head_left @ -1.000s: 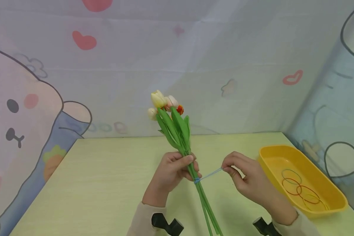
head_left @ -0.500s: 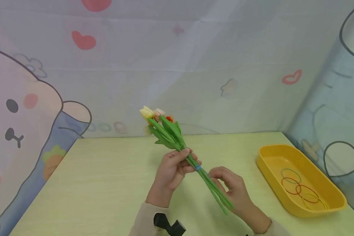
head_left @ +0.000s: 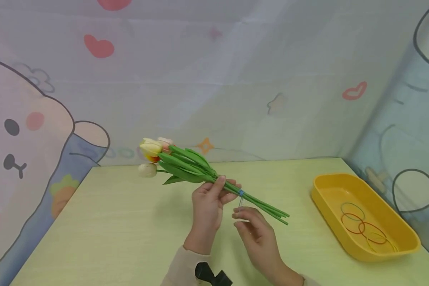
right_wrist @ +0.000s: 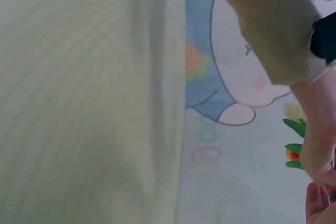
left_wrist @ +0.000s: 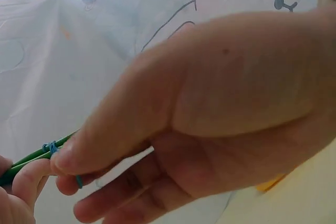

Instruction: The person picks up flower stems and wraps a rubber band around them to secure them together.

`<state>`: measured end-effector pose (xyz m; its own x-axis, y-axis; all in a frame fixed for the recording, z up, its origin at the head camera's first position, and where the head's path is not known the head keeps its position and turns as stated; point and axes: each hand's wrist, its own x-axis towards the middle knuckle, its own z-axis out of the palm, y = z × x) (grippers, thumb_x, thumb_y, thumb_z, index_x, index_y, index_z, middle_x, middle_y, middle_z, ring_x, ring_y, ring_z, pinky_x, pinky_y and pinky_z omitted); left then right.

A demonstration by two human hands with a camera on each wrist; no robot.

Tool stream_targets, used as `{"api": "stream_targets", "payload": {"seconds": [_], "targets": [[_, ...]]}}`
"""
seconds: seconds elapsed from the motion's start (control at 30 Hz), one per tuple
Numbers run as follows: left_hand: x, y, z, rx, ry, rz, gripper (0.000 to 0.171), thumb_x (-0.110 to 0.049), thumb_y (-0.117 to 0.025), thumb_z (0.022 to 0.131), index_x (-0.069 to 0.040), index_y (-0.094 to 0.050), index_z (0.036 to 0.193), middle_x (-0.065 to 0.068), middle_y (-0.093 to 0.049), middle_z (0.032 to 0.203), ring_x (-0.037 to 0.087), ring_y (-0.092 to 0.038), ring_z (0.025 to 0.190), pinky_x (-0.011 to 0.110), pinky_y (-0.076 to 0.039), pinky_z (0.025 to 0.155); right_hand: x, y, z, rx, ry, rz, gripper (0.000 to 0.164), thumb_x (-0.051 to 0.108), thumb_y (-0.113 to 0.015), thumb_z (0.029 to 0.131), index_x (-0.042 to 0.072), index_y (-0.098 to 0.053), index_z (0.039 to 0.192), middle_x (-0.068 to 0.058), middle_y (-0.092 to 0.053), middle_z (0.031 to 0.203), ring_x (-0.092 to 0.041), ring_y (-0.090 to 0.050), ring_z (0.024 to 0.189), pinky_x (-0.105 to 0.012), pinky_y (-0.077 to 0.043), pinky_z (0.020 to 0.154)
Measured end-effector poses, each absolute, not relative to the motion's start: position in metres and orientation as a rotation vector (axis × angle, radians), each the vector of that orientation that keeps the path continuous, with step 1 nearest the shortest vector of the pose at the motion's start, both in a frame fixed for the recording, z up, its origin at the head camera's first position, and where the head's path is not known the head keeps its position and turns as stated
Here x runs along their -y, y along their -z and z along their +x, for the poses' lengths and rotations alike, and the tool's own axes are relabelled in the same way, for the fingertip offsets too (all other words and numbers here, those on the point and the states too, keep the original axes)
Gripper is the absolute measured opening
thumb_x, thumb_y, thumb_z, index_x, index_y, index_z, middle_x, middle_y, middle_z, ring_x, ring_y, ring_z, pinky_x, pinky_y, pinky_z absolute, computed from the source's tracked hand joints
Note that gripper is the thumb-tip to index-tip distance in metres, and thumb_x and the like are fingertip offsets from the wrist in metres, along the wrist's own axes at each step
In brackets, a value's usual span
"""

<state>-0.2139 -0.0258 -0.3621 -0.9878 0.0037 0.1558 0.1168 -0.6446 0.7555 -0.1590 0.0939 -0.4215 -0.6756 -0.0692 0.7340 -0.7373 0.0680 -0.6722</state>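
In the head view my left hand (head_left: 208,206) grips a bunch of artificial tulips (head_left: 186,165) by its green stems, thumb on top. The bunch lies almost level, with white, yellow, pink and orange blooms to the left and stem ends to the right. A blue rubber band (head_left: 241,193) is wound around the stems just right of that hand. From it a thin loop stretches down to the curled fingers of my right hand (head_left: 259,240), below the stems. The left wrist view shows the wound band (left_wrist: 50,147) beside the left thumb; fingers partly hide the loop.
A yellow tray (head_left: 319,190) stands on the right of the pale table (head_left: 111,222). Several loose rubber bands (head_left: 362,226) in green, red and yellow lie in it. A printed cloth backdrop (head_left: 236,59) rises behind the table.
The bunch has tipped from near upright to almost level, blooms swinging left and down. My right hand has moved left and ended below the stems, with the band's loop now shorter and pulled downward.
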Motion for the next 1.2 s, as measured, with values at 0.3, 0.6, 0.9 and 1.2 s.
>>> {"api": "stream_targets", "payload": {"seconds": [0.3, 0.6, 0.9, 1.2], "targets": [[0.027, 0.367, -0.217, 1.653, 2.437, -0.342, 0.023, -0.004, -0.06, 0.095, 0.019, -0.064, 0.093, 0.019, -0.07, 0.08, 0.019, -0.072, 0.072, 0.03, -0.062, 0.064, -0.103, 0.403, -0.152, 1.965, -1.484, 0.814, 0.025, -0.017, -0.058, 0.087, 0.002, -0.064, 0.102, -0.01, -0.062, 0.1, -0.012, -0.064, 0.083, -0.022, -0.058, 0.062], [0.039, 0.357, -0.216, 1.932, 2.38, -0.522, 0.021, 0.001, -0.058, 0.094, 0.019, -0.064, 0.086, 0.015, -0.068, 0.072, 0.011, -0.069, 0.062, 0.032, -0.062, 0.061, -0.133, 0.37, -0.146, 2.224, -1.285, 0.954, 0.017, -0.006, -0.06, 0.091, 0.011, -0.059, 0.094, 0.002, -0.058, 0.079, -0.004, -0.055, 0.066, -0.02, -0.052, 0.055], [0.052, 0.358, -0.221, 1.872, 2.52, -0.628, 0.028, -0.005, -0.059, 0.095, 0.021, -0.061, 0.084, 0.0, -0.067, 0.065, 0.014, -0.069, 0.057, 0.031, -0.061, 0.058, -0.151, 0.363, -0.134, 2.215, -1.128, 1.009, 0.027, -0.01, -0.064, 0.086, 0.016, -0.059, 0.094, 0.009, -0.059, 0.082, -0.002, -0.057, 0.07, -0.015, -0.052, 0.061], [0.06, 0.356, -0.225, 1.651, 2.809, -0.557, 0.028, 0.0, -0.05, 0.097, -0.007, -0.068, 0.077, 0.001, -0.064, 0.062, 0.013, -0.066, 0.052, 0.021, -0.057, 0.049, -0.157, 0.364, -0.124, 2.205, -1.541, 1.048, 0.025, -0.015, -0.057, 0.088, 0.01, -0.058, 0.093, -0.001, -0.062, 0.086, -0.01, -0.057, 0.073, -0.024, -0.054, 0.055]]}}
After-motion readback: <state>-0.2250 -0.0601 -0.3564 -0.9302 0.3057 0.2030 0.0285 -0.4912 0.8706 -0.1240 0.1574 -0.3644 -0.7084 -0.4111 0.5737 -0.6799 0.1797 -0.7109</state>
